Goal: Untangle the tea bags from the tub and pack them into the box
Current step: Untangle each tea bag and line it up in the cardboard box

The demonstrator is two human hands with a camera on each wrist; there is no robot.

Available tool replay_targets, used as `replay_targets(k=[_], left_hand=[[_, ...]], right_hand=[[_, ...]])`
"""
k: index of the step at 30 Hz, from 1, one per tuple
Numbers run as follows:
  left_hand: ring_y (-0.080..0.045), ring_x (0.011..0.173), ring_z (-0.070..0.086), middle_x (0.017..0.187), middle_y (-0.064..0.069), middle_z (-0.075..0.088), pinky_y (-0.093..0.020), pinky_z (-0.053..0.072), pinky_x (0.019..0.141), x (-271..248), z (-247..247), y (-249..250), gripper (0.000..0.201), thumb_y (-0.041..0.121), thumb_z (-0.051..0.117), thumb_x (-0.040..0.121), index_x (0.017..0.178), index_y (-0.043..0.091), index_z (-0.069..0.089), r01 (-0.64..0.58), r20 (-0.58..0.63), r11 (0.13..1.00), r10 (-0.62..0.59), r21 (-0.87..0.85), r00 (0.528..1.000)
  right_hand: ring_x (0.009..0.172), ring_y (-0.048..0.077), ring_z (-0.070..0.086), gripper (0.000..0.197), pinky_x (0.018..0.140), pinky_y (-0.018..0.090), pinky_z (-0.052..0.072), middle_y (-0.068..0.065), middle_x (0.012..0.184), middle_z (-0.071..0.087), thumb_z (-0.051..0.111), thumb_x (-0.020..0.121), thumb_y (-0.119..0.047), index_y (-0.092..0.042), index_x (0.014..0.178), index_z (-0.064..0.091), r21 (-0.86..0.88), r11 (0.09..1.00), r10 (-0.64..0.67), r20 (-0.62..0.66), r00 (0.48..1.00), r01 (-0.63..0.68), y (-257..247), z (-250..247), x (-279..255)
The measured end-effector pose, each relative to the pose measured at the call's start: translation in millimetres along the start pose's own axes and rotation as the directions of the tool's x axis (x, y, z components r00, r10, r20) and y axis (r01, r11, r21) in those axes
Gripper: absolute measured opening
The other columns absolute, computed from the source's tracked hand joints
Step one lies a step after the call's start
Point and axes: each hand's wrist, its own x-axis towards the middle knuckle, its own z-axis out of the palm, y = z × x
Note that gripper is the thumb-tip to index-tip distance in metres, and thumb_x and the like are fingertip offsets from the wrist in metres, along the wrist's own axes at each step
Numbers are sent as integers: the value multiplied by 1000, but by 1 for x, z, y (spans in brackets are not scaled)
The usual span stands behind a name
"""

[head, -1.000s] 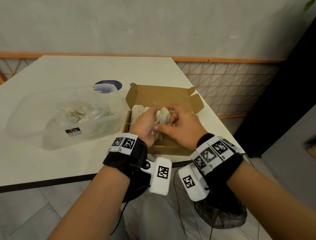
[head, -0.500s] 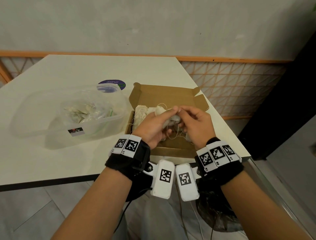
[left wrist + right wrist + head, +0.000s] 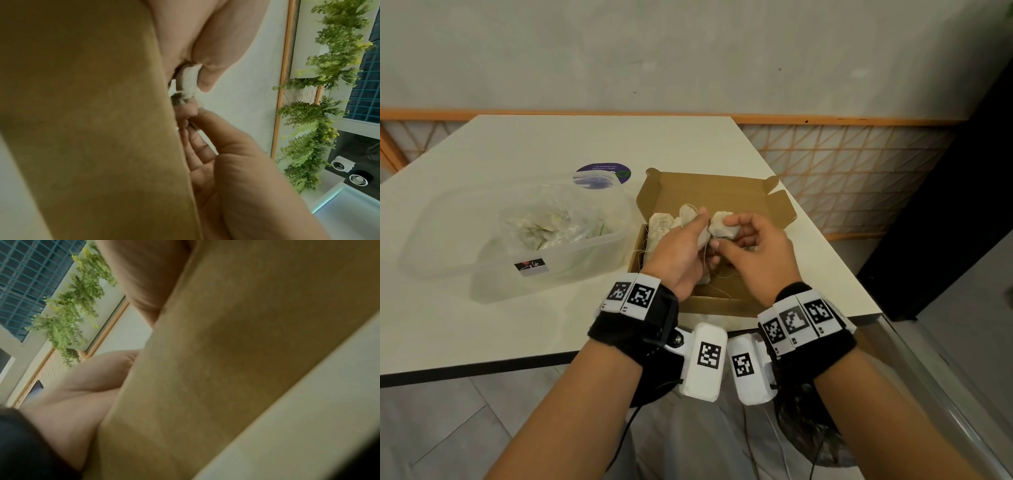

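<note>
Hands, 2, both raised over the open cardboard box: left hand with fingers curled round 1 tea bag; right hand pinching a 2nd tea bag between thumb and forefinger. Bags held close side by side; thin strings trail from the hands into the box, apparently crossed. Box: on the table, just right of the tub, flaps up, holding at least 1 packed bag at its left end. Tub: clear plastic, a heap of loose bags inside, so much of the task remains. Step in hand, as judged: untangling a pair above the box. Next move calls for drawing the 2 bags gently apart until the strings free, without tearing the paper, then laying each flat beside the packed bag.
</note>
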Motion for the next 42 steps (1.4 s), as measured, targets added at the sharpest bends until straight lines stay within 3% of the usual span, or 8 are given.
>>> replay_targets(k=[7, 13, 17, 23, 28, 35, 38, 42], left_hand=[[-9, 61, 55, 73, -4, 60, -16, 48, 49, -2, 0, 2, 32, 29, 38, 102, 96, 10, 63, -63, -57, 990, 56, -128, 997], [-7, 55, 42, 66, 5, 52, -19, 33, 50, -6, 0, 0, 14, 31, 65, 88, 88, 18, 64, -90, 34, 991, 87, 99, 996], [-5, 55, 42, 58, 12, 56, -17, 33, 51, -7, 1, 1, 9, 20, 68, 86, 81, 21, 60, -118, 5, 992, 118, 51, 993], [-5, 54, 41, 66, 6, 56, -15, 33, 46, -7, 0, 0, 12, 17, 72, 82, 82, 23, 62, -200, -74, 976, 206, 84, 976], [1, 52, 46, 60, 12, 60, -15, 33, 49, -9, 2, -1, 7, 16, 70, 82, 84, 22, 68, -209, -42, 960, 220, 184, 975], [-6, 48, 36, 60, 3, 48, -17, 32, 45, -9, 4, -2, 9, 17, 72, 83, 81, 22, 64, -187, -50, 967, 198, 175, 979], [-4, 47, 38, 62, 3, 51, -16, 34, 46, -8, 4, -3, 8, 18, 72, 83, 81, 23, 65, -176, -49, 965, 189, 194, 981], [-4, 49, 40, 69, 3, 52, -15, 36, 46, -9, 4, -1, 11, 21, 71, 84, 94, 23, 67, -173, -42, 968, 184, 179, 982]], right_hand=[[72, 10, 65, 7, 57, 18, 48, 0, 79, 70, 58, 90, -16, -22, 86, 58, 359, 923, 145, 3, 989, -136, -7, -3, 3], [64, 2, 49, 12, 52, 16, 38, -13, 71, 60, 58, 89, -25, -25, 79, 65, 476, 839, 248, 95, 964, -263, -8, -10, 6], [64, 5, 45, 12, 54, 19, 36, -10, 71, 57, 60, 88, -23, -25, 79, 68, 480, 835, 257, 91, 962, -268, -7, -8, 6], [84, 3, 51, 20, 73, 11, 43, -6, 97, 57, 63, 85, -23, -25, 105, 63, 204, 978, 42, -42, 998, -33, -20, -18, 2], [82, 3, 48, 25, 77, 20, 41, -13, 88, 54, 69, 80, -31, -26, 105, 65, -393, 900, -104, 224, 969, 188, -37, -36, 18], [63, 6, 58, 7, 70, 21, 49, 3, 74, 64, 70, 79, -9, -10, 86, 67, -207, 977, 107, 295, 949, -46, -47, -53, 44], [70, 4, 58, 4, 74, 19, 46, -3, 76, 65, 70, 81, -18, -20, 78, 68, -290, 957, 80, 323, 943, 18, -50, -56, 47], [73, 9, 57, 8, 72, 22, 45, -3, 74, 67, 71, 79, -23, -15, 81, 72, -422, 904, 55, 265, 963, 65, -56, -58, 52]])
